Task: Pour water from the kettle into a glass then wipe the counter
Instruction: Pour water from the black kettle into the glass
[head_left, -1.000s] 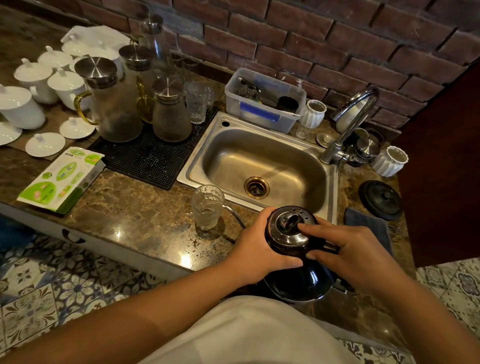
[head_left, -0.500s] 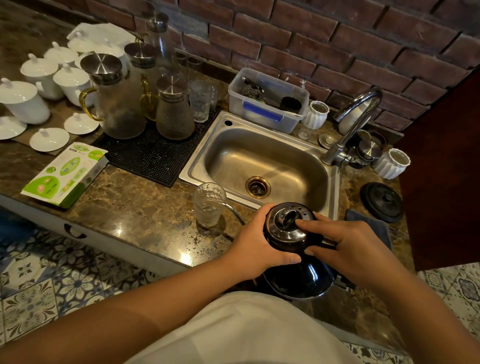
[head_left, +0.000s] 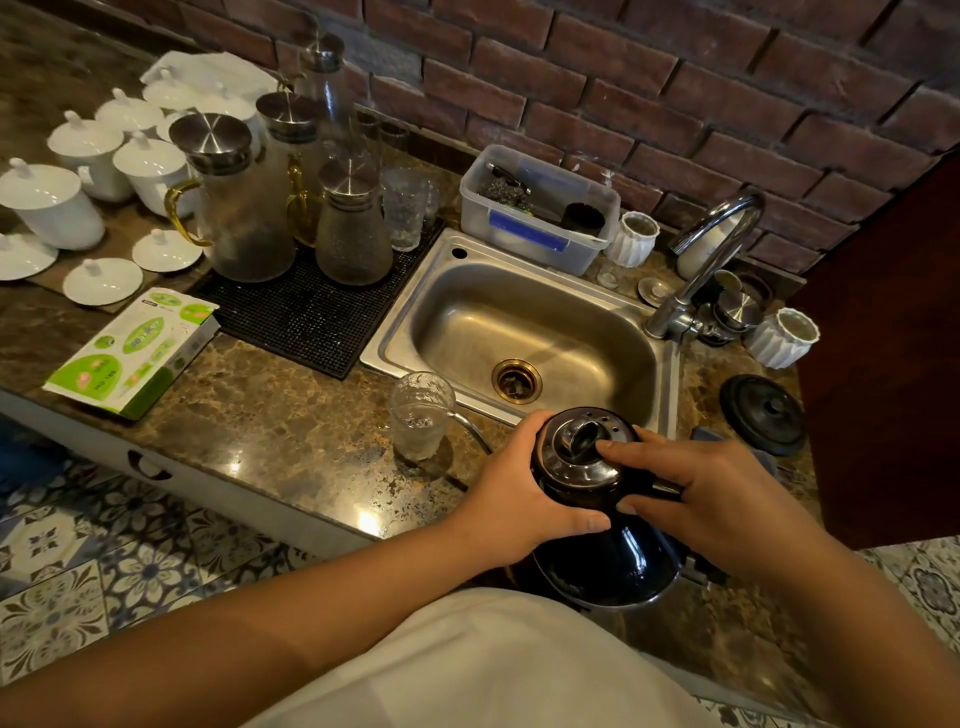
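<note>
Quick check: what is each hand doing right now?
Left hand: closed around the black gooseneck kettle, gripping its upper body.
Right hand: on the same kettle, fingertips on its steel lid; the grip underneath cannot be told.

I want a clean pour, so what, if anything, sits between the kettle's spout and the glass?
Nothing visible. The thin spout of the kettle already reaches the rim of the glass, and the counter around the glass is bare. Both hands, left and right, are on the kettle.
</note>
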